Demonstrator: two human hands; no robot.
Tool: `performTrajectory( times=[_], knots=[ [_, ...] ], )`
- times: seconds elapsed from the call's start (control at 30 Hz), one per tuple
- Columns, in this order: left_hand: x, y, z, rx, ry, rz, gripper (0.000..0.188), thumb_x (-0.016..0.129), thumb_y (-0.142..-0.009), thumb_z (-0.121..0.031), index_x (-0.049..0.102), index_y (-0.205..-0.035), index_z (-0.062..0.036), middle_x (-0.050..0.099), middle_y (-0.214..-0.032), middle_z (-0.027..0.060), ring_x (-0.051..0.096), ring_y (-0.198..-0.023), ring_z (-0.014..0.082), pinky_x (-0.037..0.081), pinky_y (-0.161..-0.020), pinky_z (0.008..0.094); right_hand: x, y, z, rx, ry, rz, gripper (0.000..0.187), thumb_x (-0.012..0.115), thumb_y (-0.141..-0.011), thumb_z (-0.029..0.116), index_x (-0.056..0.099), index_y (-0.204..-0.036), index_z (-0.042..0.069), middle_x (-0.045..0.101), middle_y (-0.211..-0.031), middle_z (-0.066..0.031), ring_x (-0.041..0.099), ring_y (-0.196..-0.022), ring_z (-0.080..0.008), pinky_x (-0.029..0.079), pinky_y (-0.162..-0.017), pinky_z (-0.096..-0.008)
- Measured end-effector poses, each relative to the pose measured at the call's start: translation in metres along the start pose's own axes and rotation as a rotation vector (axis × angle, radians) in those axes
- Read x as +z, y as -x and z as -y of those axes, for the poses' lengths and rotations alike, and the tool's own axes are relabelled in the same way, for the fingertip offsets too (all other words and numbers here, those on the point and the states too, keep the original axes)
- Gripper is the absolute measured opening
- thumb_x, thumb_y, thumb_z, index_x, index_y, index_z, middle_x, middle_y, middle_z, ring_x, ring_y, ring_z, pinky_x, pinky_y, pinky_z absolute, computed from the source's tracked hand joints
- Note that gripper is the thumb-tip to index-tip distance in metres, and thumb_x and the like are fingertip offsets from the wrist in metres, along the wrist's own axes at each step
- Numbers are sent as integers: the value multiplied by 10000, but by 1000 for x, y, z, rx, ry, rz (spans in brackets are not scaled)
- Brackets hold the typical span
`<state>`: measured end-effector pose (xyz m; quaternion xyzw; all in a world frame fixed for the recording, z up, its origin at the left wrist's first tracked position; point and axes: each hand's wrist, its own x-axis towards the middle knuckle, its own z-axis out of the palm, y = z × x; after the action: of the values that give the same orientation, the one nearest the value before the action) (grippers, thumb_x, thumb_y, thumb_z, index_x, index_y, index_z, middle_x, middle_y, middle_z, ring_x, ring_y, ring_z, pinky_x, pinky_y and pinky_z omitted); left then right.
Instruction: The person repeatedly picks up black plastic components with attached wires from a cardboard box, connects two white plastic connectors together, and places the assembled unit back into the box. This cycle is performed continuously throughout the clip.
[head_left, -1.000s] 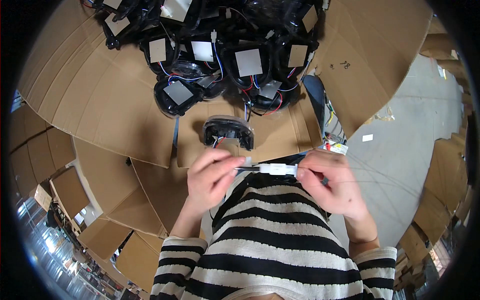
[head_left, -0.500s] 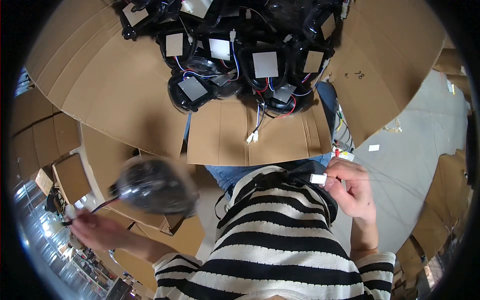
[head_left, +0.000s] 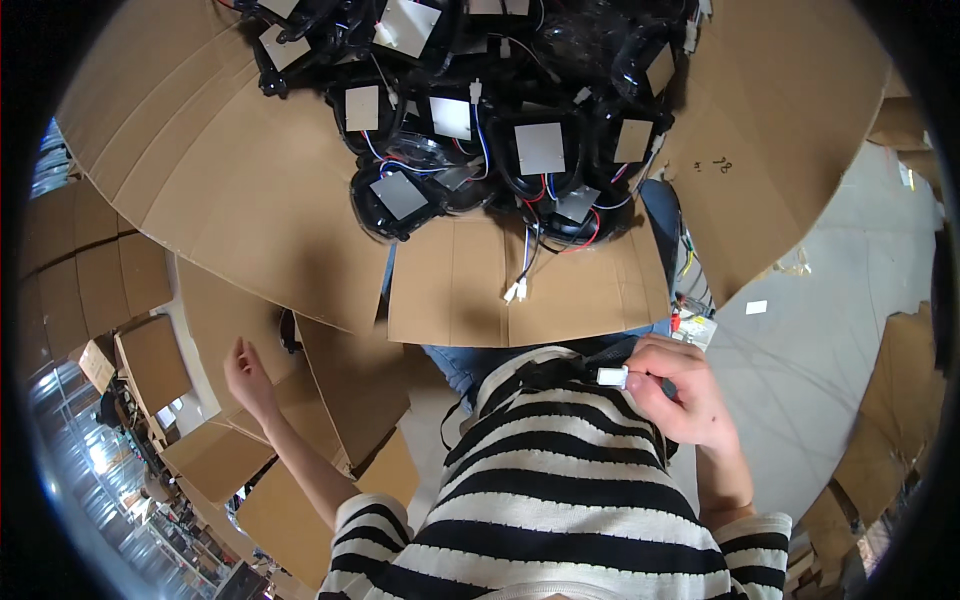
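My right hand (head_left: 685, 390) is closed in a pinch before the striped shirt, its thumb and forefinger on a small white rectangular piece (head_left: 612, 377); its kind I cannot make out. Off to the left, my left hand (head_left: 250, 380) is raised over the cardboard cartons with nothing visible in it, fingers loosely curled and a little apart. Ahead, a large open cardboard box (head_left: 450, 285) holds many black plastic units with pale square plates, such as the near one (head_left: 400, 195). Their thin coloured wires end in white connectors (head_left: 515, 291), some hanging over the front flap.
To the left stand opened cartons (head_left: 350, 390), a dark item (head_left: 289, 332) showing at one opening. Stacked boxes (head_left: 100, 280) are behind them. On the right, the grey floor (head_left: 790, 370) carries a white paper scrap (head_left: 756, 307), with more cardboard (head_left: 890, 430) beyond.
The black unit in clear wrap that hung by its cable from my left hand is out of sight. That hand has moved up and rightward. My right hand keeps its pinch, slightly lower.
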<state>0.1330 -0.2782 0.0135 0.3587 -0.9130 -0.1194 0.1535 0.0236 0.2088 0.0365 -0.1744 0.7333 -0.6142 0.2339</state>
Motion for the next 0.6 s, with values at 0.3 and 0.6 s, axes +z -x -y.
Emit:
performTrajectory(
  times=[0.3,0.6],
  knots=[
    [152,-48,-185,568,-296,340,278,544,-768,-299,605,-919,-74,609,-801,115,580,-745,293,458,-663,371,7,-11,3,-47,29,67,30,522,-713,23,530,-715,-6,467,-580,-98,444,-524,-237,346,-483,-314],
    [234,-79,-199,310,-706,626,307,523,-748,-331,601,-948,-112,615,-902,129,577,-888,275,412,-781,409,12,-3,-4,20,1,54,38,526,-713,22,533,-722,-15,480,-590,-107,461,-540,-243,355,-476,-326]
  ],
)
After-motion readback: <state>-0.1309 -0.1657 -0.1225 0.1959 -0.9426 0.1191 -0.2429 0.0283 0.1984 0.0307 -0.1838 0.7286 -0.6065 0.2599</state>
